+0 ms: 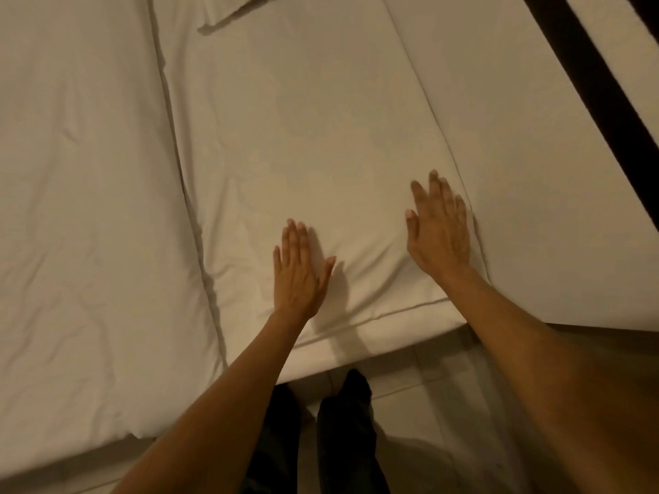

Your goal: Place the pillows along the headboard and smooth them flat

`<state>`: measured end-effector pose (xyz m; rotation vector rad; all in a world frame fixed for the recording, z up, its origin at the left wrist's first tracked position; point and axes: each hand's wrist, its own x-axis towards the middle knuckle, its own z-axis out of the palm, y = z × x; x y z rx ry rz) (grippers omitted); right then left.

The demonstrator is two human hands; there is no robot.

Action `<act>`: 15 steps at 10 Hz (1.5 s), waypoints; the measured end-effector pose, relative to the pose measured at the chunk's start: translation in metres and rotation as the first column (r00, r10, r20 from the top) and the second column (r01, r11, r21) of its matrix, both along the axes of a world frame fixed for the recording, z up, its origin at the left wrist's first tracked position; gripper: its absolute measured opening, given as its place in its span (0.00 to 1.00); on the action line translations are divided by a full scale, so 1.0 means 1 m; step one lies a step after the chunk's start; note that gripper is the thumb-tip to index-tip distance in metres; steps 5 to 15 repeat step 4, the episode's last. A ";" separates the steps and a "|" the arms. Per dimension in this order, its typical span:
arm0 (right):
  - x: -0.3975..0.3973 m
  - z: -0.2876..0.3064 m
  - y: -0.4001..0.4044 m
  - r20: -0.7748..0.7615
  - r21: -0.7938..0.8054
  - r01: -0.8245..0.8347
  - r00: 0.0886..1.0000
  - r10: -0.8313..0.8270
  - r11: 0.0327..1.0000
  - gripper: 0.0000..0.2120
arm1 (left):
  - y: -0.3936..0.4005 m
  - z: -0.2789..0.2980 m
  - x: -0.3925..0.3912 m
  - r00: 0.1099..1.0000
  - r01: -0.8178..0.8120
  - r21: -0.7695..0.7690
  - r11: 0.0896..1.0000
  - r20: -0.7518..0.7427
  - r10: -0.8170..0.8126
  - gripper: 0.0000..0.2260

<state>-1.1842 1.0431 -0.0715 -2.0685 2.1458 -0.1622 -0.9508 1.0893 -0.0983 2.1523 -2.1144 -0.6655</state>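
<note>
Both of your hands are lying flat and open on the near end of the white pillow (303, 165), palms down, gripping nothing. Your left hand (299, 272) is pressing just inside the near seam, toward the pillow's middle, fingers together and pointing away from you. Your right hand (440, 233) is resting a little farther up, fingers spread, right beside the pillow's right edge, where it is meeting a second white cushion (535, 165). The pillow is running lengthwise away from you, its long axis going from your wrists toward the top of the view, so nearly all of the unsmoothed surface is lying ahead of your fingertips rather than to either side. To its left the duvet (89, 208) is lying rumpled, and small creases are gathering around your left palm. Judging from this, the next stroke is calling for pushing straight forward along that long axis, with the right hand already leading slightly.
</note>
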 end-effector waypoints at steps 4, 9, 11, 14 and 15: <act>-0.058 -0.020 0.027 -0.071 0.183 -0.006 0.997 0.019 0.983 0.31 | 0.054 -0.016 0.056 0.972 0.002 0.271 0.963 0.224 -0.065 0.54; -0.058 -0.020 0.027 -0.071 0.183 -0.006 0.997 0.019 0.983 0.31 | 0.054 -0.016 0.056 0.972 0.002 0.271 0.963 0.224 -0.065 0.54; -0.058 -0.020 0.027 -0.071 0.183 -0.006 0.997 0.019 0.983 0.31 | 0.054 -0.016 0.056 0.972 0.002 0.271 0.963 0.224 -0.065 0.54; -0.058 -0.020 0.027 -0.071 0.183 -0.006 0.997 0.019 0.983 0.31 | 0.054 -0.016 0.056 0.972 0.002 0.271 0.963 0.224 -0.065 0.54; -0.058 -0.020 0.027 -0.071 0.183 -0.006 0.997 0.019 0.983 0.31 | 0.054 -0.016 0.056 0.972 0.002 0.271 0.963 0.224 -0.065 0.54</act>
